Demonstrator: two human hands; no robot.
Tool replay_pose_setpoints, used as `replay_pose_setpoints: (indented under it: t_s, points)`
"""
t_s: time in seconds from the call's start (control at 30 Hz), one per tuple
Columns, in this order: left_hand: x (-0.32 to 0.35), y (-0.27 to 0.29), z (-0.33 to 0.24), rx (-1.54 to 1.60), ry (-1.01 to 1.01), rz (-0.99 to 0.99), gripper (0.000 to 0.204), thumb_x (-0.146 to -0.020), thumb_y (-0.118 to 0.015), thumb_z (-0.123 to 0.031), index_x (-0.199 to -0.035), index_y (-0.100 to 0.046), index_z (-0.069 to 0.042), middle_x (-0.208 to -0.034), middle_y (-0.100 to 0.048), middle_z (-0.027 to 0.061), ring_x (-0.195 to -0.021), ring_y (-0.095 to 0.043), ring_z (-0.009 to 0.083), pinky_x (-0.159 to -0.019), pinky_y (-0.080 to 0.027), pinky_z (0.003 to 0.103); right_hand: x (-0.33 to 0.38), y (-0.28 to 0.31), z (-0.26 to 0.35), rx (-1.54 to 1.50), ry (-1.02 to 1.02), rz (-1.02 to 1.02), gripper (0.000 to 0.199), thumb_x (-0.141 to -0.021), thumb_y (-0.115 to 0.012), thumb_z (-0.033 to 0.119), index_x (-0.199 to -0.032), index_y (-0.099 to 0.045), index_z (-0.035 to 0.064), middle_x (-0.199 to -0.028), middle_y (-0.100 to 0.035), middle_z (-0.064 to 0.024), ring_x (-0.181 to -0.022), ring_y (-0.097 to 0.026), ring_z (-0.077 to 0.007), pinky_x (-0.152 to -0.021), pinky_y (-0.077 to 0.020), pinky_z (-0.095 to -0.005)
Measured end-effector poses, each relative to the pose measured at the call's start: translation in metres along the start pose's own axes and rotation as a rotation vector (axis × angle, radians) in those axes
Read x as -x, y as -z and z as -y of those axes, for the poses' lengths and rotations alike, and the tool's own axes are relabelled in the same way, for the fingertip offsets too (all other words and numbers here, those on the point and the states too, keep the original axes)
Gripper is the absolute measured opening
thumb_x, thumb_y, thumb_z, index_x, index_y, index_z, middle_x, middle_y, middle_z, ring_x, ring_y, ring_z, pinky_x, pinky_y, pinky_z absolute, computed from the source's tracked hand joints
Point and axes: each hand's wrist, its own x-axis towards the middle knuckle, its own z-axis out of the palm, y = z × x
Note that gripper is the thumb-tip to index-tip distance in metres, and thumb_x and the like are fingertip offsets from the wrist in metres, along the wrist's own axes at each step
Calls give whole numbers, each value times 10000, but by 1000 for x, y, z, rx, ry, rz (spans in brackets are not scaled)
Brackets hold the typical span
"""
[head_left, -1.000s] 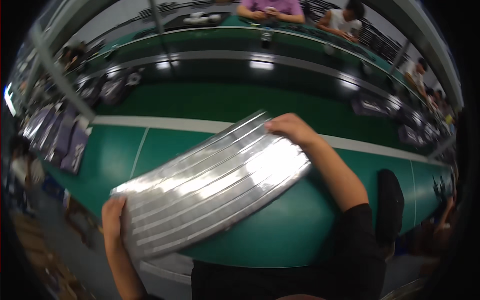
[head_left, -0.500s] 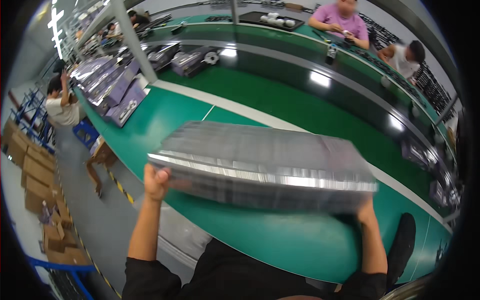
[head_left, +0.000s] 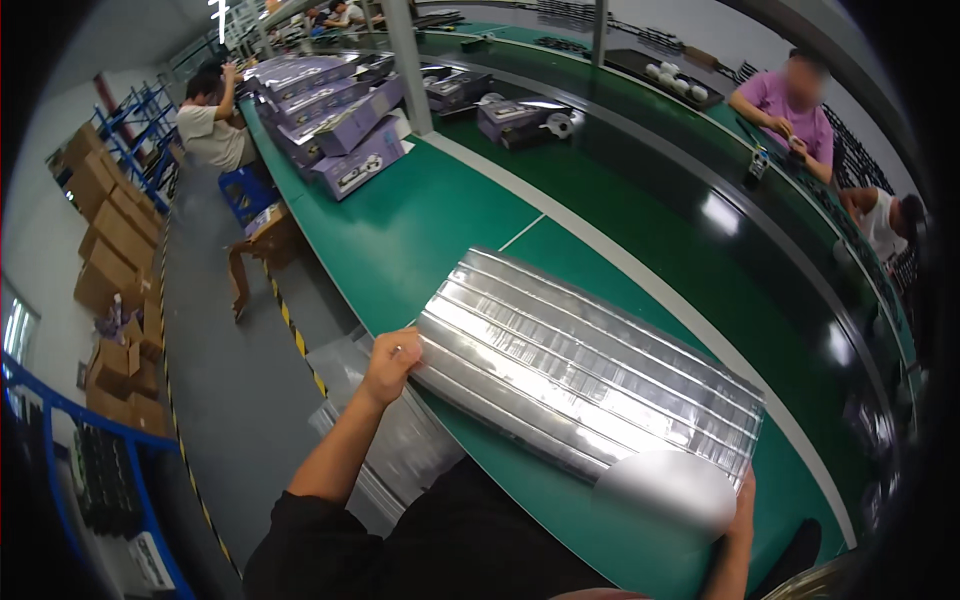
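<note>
A long silver-grey slab with shiny ribbed rows (head_left: 570,350), perhaps a stack of clear plastic trays, is tilted over the green worktable (head_left: 390,240). My left hand (head_left: 393,362) is closed on its near left corner, thumb on top. At the opposite end my right hand (head_left: 742,508) holds the right edge, its fingers mostly hidden beneath. A pale blurred oval covers the slab's near right corner, so that part cannot be made out.
Purple printed boxes (head_left: 355,155) are piled on the table's far left. A dark conveyor belt (head_left: 640,160) runs beyond it. Across it sits a person in a pink shirt (head_left: 790,115). Clear plastic bags (head_left: 400,440) hang by the near edge; cartons (head_left: 115,270) line the left wall.
The slab has tilted so its ribbed top faces me, and its right end has swung nearer. Both hands keep hold of it. The whole view has shifted toward the left.
</note>
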Motion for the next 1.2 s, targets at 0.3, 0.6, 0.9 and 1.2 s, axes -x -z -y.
replay_pose_setpoints:
  t_s: [0.3,0.6,0.9,1.2]
  points:
    - [-83,20,23,-577,-391,169,250,-857,-578,-67,-1083,-632,24,-1202,-624,147,-1153,-564,307,-964,-448,384,-26,-28,-18,-911,-222,-405,359,-987,-446,232,-1264,-516,14,-1104,-625,-111,-978,-626,-224,-866,-523,-333]
    - [-84,24,-19,-978,-744,525,495,-779,-662,-98,-1258,-570,-18,-1308,-555,180,-1170,-552,363,-977,-458,391,-42,-25,-17,-1351,-511,-331,415,-1017,-346,267,-1299,-486,-3,-1192,-605,-148,-1025,-626,-244,-893,-534,-377]
    - [-60,30,-8,-543,-241,462,265,-812,-631,-182,-981,-672,18,-1055,-631,157,-1023,-589,307,-883,-474,363,11,2,-105,-842,-446,-414,423,-1014,-416,326,-1282,-523,17,-1189,-613,-102,-1061,-605,-226,-915,-509,-354]
    - [-85,-11,-31,161,380,181,366,-970,-530,-319,-1166,-581,-14,-1031,-618,57,-992,-580,165,-883,-477,303,7,-2,-69,-843,-663,-272,365,-992,-459,247,-1211,-557,-29,-1105,-638,-90,-1004,-594,-164,-870,-501,-324]
